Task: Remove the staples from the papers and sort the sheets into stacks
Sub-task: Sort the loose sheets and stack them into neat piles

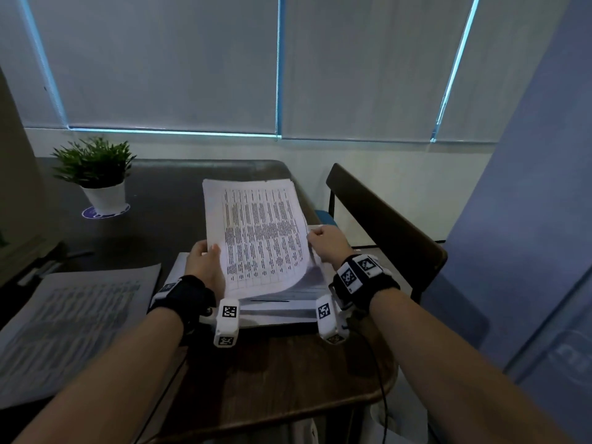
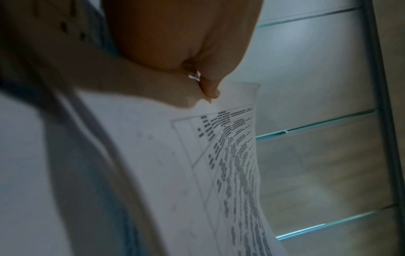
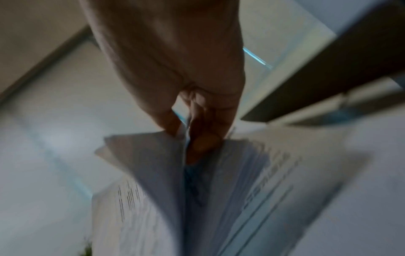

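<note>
Centrally in the head view, I see both of my hands holding one bundle (image 1: pixel 256 232) of printed sheets, lifted and curling up over a stack (image 1: pixel 282 310) that lies flat on the table (image 1: pixel 288 373). My left hand (image 1: pixel 205 262) grips the bundle's left edge at the lower middle of the frame, thumb on top of the page; the left wrist view shows that thumb (image 2: pixel 210 86) pinching the paper against the fingers beneath. My right hand (image 1: pixel 326 241) is closed round the bundle's right edge, just right of centre. In the right wrist view, which is blurred, its fingers (image 3: pixel 203 142) sit between fanned pages, so some sheets are parted from the rest; how many I cannot tell. I count three groups of paper: the held bundle, the stack under it, and a second pile (image 1: pixel 70 328) lying apart at the lower left. The top page bears a table of dark text in columns. I cannot make out any staple. One potted plant (image 1: pixel 96 174) stands at the upper left of the table on a round purple mat (image 1: pixel 104 213). One dark chair back (image 1: pixel 384 225) rises at the right of the frame. Three grey blinds (image 1: pixel 166 65) fill the top.
</note>
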